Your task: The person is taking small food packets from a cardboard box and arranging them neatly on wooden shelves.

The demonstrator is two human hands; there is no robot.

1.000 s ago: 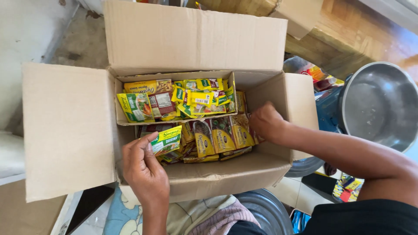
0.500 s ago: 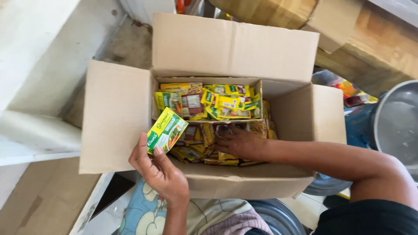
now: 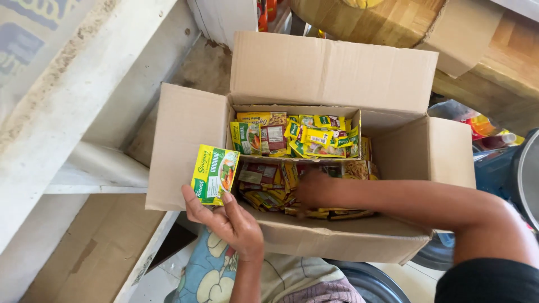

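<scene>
Left hand (image 3: 233, 221) grips a green-yellow seasoning packet (image 3: 214, 174); right hand (image 3: 315, 189) rests, fingers curled, on sachets (image 3: 292, 137) inside the cardboard box (image 3: 331, 70).

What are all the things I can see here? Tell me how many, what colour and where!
cardboard box: one, brown, flaps open, in the middle
packets in the box: too many to count, mostly yellow and green with some dark red, heaped inside
single packet: one, yellow and green, held up over the box's left flap
metal pot: one, grey, at the right edge, partly cut off
wooden board: one, light brown, behind the box
patterned cloth: one, blue and cream, under the box's near side
left hand: holds the single packet
right hand: reaching into the box among the packets
</scene>
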